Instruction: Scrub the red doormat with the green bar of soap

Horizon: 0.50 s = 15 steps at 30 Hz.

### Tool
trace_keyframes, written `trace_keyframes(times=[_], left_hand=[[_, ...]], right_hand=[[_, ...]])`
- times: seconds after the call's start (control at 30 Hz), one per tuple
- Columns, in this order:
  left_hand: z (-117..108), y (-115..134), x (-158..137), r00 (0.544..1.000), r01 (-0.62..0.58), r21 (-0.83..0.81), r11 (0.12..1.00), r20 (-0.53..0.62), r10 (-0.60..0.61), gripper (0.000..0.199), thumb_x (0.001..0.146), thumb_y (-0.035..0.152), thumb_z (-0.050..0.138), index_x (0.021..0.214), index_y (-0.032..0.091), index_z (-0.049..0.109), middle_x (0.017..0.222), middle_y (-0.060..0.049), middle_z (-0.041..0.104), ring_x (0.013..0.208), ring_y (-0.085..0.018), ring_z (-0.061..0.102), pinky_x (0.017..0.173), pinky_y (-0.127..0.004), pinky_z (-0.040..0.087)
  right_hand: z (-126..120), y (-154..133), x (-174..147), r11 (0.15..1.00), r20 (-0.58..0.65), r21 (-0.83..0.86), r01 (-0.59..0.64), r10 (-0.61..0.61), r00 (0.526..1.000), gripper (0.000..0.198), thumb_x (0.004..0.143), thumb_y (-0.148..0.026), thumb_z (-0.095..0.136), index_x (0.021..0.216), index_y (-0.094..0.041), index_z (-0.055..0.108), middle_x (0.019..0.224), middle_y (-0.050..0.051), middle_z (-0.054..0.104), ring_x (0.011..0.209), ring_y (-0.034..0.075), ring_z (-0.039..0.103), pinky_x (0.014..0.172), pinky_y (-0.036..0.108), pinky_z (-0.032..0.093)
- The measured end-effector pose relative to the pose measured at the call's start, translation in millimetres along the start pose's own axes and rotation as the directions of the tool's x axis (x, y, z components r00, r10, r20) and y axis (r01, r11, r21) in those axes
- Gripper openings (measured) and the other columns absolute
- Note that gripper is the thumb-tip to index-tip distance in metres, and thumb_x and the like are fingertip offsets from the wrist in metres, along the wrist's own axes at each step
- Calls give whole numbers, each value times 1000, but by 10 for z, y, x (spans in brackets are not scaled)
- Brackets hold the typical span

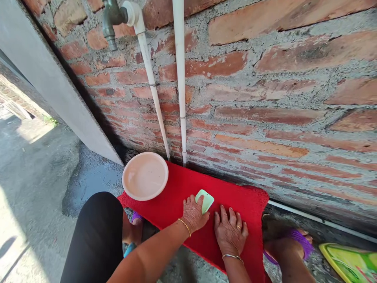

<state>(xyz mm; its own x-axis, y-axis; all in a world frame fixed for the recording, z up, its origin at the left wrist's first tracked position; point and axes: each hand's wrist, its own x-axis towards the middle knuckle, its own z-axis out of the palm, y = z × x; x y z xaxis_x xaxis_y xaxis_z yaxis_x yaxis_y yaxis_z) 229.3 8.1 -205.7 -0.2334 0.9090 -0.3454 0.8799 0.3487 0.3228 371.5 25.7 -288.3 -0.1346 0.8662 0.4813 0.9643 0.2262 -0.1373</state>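
A red cloth (188,181) lies spread over a low, long support. My left hand (194,214) rests on it, thumb and fingers gripping a pale green, flat piece (207,201) with rounded corners and a small hole near one corner. Its exact kind is unclear. Beside it, my right hand (230,231) lies flat on the cloth, fingers slightly apart and nothing in them. At the cloth's left end stands a pale pink basin (165,184) with what looks like clear water inside.
A brick wall (250,129) rises just behind the cloth. Two white pipes (182,98) run down it, one with a tap (111,23). A grey slab (67,86) leans at left beside wet concrete (88,181). A green-yellow packet (347,261) lies at lower right.
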Motion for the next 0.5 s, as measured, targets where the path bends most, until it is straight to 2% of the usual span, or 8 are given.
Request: trace_keyframes(times=[0.07, 0.17, 0.27, 0.37, 0.5], left_hand=[[-193, -129, 115, 993, 107, 0, 994, -41, -106, 72, 88, 51, 56, 154, 27, 37, 139, -13, 54, 124, -31, 53, 108, -47, 40], [-466, -350, 316, 955, 272, -18, 962, -121, -272, 69, 90, 44, 55, 153, 24, 37, 138, -15, 55, 123, -29, 54, 105, -43, 42], [-557, -457, 425, 916, 358, -51, 932, -174, -361, 65, 92, 42, 53, 152, 22, 39, 138, -16, 55, 121, -29, 55, 103, -43, 43], [-416, -369, 384, 932, 326, -23, 945, -160, -325, 66, 91, 42, 54, 151, 22, 40, 136, -16, 55, 119, -30, 55, 102, -44, 44], [-81, -119, 209, 990, 117, 35, 993, -82, -113, 71, 88, 48, 57, 154, 26, 37, 138, -15, 53, 123, -32, 52, 107, -50, 40]], right_hand=[[-3, -4, 2, 1000, 4, 3, -9, 9, 1000, 38, 95, -36, 47, 116, -21, 75, 122, 15, 68, 121, 34, 53, 100, 51, 36], [11, -8, 5, 1000, -7, 16, -25, 25, 1000, 37, 95, -36, 48, 115, -21, 76, 121, 15, 68, 120, 33, 53, 101, 51, 36], [31, -9, 7, 999, -34, 41, -30, 32, 999, 36, 95, -37, 49, 113, -22, 76, 121, 14, 68, 120, 33, 54, 101, 50, 35], [35, -10, 12, 998, -55, 56, -37, 40, 998, 36, 96, -38, 48, 112, -23, 76, 119, 13, 68, 119, 33, 54, 101, 50, 35], [16, -12, 17, 999, -60, 48, -26, 29, 998, 37, 96, -38, 47, 113, -22, 76, 119, 13, 69, 119, 33, 55, 100, 50, 36]])
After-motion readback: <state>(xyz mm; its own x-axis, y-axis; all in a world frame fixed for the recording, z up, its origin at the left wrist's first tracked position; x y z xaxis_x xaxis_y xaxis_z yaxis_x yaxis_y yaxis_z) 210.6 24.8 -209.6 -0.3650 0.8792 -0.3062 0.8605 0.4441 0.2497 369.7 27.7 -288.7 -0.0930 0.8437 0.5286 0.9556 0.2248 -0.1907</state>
